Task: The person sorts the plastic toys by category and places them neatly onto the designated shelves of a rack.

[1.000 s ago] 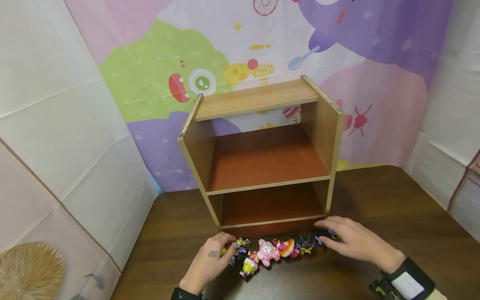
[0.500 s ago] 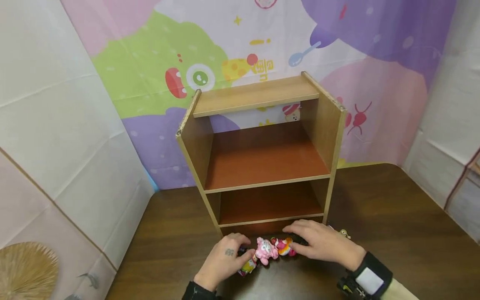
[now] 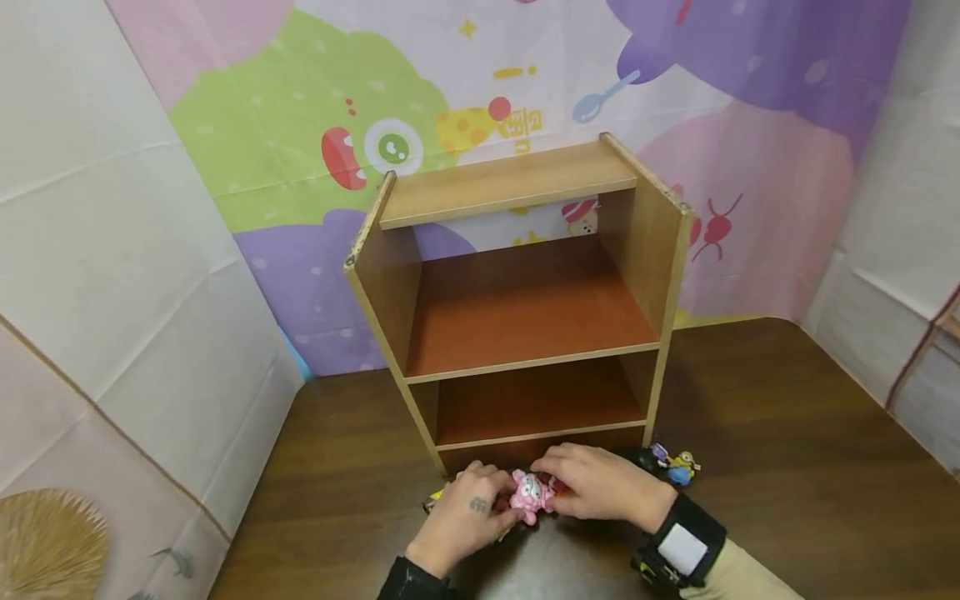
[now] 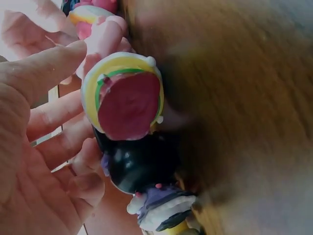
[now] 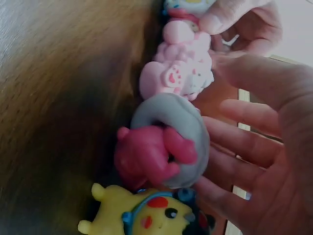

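Observation:
A row of small toy figures lies before the shelf unit, a pink figure (image 3: 530,493) in the middle. Around its left side is my left hand (image 3: 468,517); the thumb touches it, and the fingers lie loosely behind the row. My right hand (image 3: 611,483) is at its other side, thumb near it and fingers loosely extended behind a grey ring with a dark pink figure (image 5: 142,154). A yellow figure with red cheeks (image 5: 159,215) comes after that. By the left palm are a figure's round red-and-yellow base (image 4: 129,105) and a shiny black figure (image 4: 142,164).
The wooden shelf unit (image 3: 532,358) stands right behind the row on a dark brown table (image 3: 750,433). A yellow-and-blue figure (image 3: 684,465) lies at the row's right end. A printed cloth (image 3: 300,150) hangs at the back.
Both hands have moved inward along the row to the pink figure, the right one further. The figures at the right end have come into sight from behind the right hand.

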Demonstrator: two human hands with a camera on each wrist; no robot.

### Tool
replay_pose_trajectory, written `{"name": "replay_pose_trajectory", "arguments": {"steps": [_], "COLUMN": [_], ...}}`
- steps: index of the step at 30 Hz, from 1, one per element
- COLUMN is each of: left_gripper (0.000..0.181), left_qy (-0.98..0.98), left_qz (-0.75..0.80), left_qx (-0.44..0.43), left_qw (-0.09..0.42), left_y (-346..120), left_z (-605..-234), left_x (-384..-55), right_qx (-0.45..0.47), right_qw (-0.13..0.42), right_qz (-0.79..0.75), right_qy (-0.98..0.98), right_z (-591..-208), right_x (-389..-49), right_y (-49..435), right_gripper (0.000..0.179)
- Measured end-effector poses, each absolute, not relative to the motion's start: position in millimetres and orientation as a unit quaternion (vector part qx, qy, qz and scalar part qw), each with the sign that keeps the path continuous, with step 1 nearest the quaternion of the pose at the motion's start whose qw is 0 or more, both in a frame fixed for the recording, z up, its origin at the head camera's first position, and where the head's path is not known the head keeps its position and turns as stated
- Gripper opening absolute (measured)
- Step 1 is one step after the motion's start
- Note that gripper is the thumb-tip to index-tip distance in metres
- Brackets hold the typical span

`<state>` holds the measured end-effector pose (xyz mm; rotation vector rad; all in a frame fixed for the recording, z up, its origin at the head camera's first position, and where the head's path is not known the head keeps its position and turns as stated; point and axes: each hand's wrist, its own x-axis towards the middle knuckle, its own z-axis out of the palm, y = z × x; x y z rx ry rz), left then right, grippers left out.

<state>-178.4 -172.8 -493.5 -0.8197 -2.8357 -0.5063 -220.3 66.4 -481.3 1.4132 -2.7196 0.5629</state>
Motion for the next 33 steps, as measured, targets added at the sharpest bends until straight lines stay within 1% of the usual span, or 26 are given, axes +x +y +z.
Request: {"name": "replay_pose_trajectory", "arguments": {"steps": [2,6,12,17,20,24,29,33], "left_gripper": [0.019,0.023,0.025,0.025,0.025,0.027,0.02,0.02], "left_qy": [-0.946,-0.949,-0.952,-0.949,-0.949,-0.951,-0.951,-0.948], "left_qz": [-0.166,-0.166,-0.162,-0.164,-0.165,-0.166,-0.171,-0.189], "left_qx": [-0.269,-0.257,-0.252,-0.258,-0.26,-0.252,-0.249,-0.248], "left_qw": [0.075,0.075,0.07,0.072,0.067,0.06,0.066,0.063], "left_y": [-174,-173,-169,-169,-169,-168,-167,-167], "left_z": [-493,-492,-493,-492,-492,-492,-491,-490], "left_x": [-178,-178,-178,-179,-179,-179,-179,-178], "right_qx": [0.453,0.467,0.486,0.475,0.468,0.452,0.435,0.42], "right_qw": [0.012,0.028,0.047,0.059,0.063,0.052,0.061,0.074], "right_qz": [0.17,0.168,0.165,0.159,0.162,0.162,0.155,0.163], "right_qy": [-0.875,-0.868,-0.857,-0.863,-0.867,-0.875,-0.885,-0.89], "right_z": [-483,-486,-494,-499,-501,-503,-506,-508], "right_x": [-220,-220,-219,-218,-217,-215,-212,-210], "right_y": [62,55,47,44,43,42,41,39], "right_gripper": [0.041,0.042,0.04,0.036,0.037,0.037,0.037,0.037]}}
